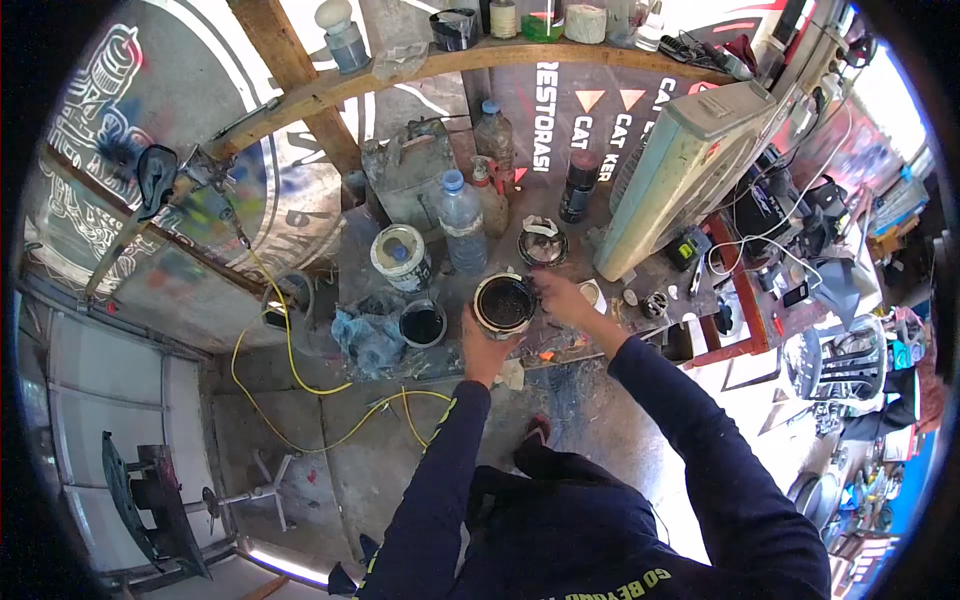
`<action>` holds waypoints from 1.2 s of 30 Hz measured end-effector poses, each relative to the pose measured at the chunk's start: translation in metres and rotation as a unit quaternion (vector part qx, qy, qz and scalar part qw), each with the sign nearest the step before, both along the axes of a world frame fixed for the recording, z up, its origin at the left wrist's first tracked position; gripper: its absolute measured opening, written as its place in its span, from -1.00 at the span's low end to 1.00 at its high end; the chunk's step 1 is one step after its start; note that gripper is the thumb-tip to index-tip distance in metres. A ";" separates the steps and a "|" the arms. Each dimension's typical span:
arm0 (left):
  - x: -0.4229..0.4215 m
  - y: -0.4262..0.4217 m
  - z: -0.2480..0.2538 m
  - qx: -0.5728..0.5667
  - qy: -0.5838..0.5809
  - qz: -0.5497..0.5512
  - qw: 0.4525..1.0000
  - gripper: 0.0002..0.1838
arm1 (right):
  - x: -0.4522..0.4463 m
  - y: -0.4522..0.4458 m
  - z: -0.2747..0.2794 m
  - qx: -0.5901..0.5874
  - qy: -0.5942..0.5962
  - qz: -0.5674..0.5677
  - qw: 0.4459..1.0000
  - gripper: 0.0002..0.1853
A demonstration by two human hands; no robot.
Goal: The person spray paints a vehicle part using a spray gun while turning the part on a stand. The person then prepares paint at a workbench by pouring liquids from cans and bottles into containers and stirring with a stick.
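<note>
My left hand (486,348) is wrapped around the side of an open can (505,304) with dark contents, at the front of the workbench. At the can's right rim is my right hand (562,299), fingers pressed together; whatever they hold is too small to make out. Left of the can stands a cup of dark liquid (423,324), beside a crumpled blue plastic bag (368,335). Behind these are a white paint tin (401,258) and a clear plastic bottle with a blue cap (463,225). A round container with crumpled material (542,242) sits just behind my right hand.
A tall air-conditioner-like casing (655,185) leans on the right of the bench. A black spray can (578,188) stands behind. Bottles and jars line a wooden shelf (440,63). A yellow hose (290,365) trails over the floor at left.
</note>
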State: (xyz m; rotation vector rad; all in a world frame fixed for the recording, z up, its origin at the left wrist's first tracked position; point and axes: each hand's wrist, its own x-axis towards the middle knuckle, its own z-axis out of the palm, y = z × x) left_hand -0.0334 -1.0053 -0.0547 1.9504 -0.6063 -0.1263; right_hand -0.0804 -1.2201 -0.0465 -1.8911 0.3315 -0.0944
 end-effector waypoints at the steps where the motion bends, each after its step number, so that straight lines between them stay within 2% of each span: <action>1: 0.002 -0.001 -0.001 0.012 0.004 -0.012 1.000 0.15 | -0.002 0.008 0.010 -0.003 -0.001 -0.002 1.000 -0.44; 4: 0.003 -0.001 0.003 -0.008 0.026 -0.020 0.999 0.14 | -0.010 0.020 0.020 -0.003 0.047 -0.025 0.999 -0.33; 6: 0.005 0.003 0.008 -0.031 0.035 -0.037 0.998 0.16 | -0.010 0.023 0.025 0.066 -0.018 -0.002 0.998 -0.29; 7: 0.007 0.004 0.011 -0.054 0.044 -0.053 0.996 0.18 | -0.012 0.024 0.033 0.064 -0.020 -0.005 0.998 -0.29; 9: 0.009 0.001 0.010 -0.056 0.034 -0.048 0.997 0.17 | -0.020 0.027 0.050 0.134 0.027 -0.008 0.991 -0.25; 11: 0.011 -0.002 0.009 -0.062 0.025 -0.040 0.997 0.16 | -0.015 0.018 0.000 0.091 -0.004 -0.015 0.996 -0.23; 13: 0.012 0.000 0.008 0.080 -0.114 -0.051 0.989 0.19 | -0.016 0.023 0.006 0.050 -0.032 -0.019 0.998 -0.20; 15: 0.007 0.002 0.009 0.075 -0.120 -0.053 0.989 0.18 | -0.022 0.026 0.012 0.157 -0.015 -0.023 0.987 -0.18; 16: 0.004 0.002 0.012 0.069 -0.126 -0.053 0.988 0.17 | -0.023 0.019 0.001 0.156 -0.014 -0.025 0.987 -0.18; 17: 0.000 0.002 0.015 0.068 -0.125 -0.052 0.989 0.17 | -0.021 0.011 -0.007 0.105 -0.019 0.038 0.994 -0.19; 18: -0.004 0.004 0.025 0.009 -0.032 -0.072 0.997 0.14 | -0.021 0.005 -0.017 0.057 -0.025 0.101 0.993 -0.20; 19: -0.007 0.007 0.028 -0.049 0.060 -0.089 0.993 0.10 | -0.025 0.006 -0.001 0.058 -0.025 0.105 0.992 -0.20; 21: -0.017 0.017 0.026 -0.073 0.011 -0.055 0.996 0.07 | -0.032 0.005 0.027 0.323 0.052 0.059 0.943 -0.23; 22: -0.023 0.024 0.025 -0.096 -0.037 -0.027 0.994 0.04 | -0.027 0.001 0.020 0.317 0.051 0.059 0.945 -0.33; 23: -0.028 0.033 0.024 -0.093 -0.039 -0.020 0.995 0.04 | -0.022 0.001 0.021 0.319 0.052 0.066 0.944 -0.33; 24: -0.036 0.043 0.040 -0.099 -0.028 -0.006 0.995 0.00 | -0.018 0.004 0.022 0.168 0.002 0.114 0.979 -0.40; 25: -0.042 0.052 0.056 -0.107 -0.021 0.009 0.994 -0.04 | -0.011 0.009 0.026 0.012 -0.053 0.158 0.986 -0.46; 26: -0.046 0.060 0.072 -0.099 -0.029 -0.003 0.995 -0.04 | -0.005 0.018 0.028 0.014 -0.057 0.165 0.985 -0.46; 29: -0.050 0.104 0.078 -0.084 0.015 -0.020 0.996 -0.03 | 0.014 0.058 0.042 -0.047 -0.026 0.047 0.997 -0.59; 31: -0.050 0.129 0.084 -0.062 -0.002 0.006 0.998 -0.02 | 0.025 0.086 0.069 -0.081 -0.005 0.053 0.995 -0.56; 33: -0.045 0.154 0.093 -0.094 0.042 0.037 0.994 -0.03 | 0.038 0.113 0.081 -0.117 0.017 0.058 0.991 -0.53; 35: -0.031 0.177 0.102 -0.095 0.046 0.036 0.994 -0.02 | 0.049 0.134 0.083 -0.238 -0.024 0.050 0.970 -0.49; 36: -0.020 0.189 0.097 -0.038 -0.015 0.056 0.998 0.04 | 0.058 0.141 0.073 -0.238 -0.028 0.052 0.969 -0.49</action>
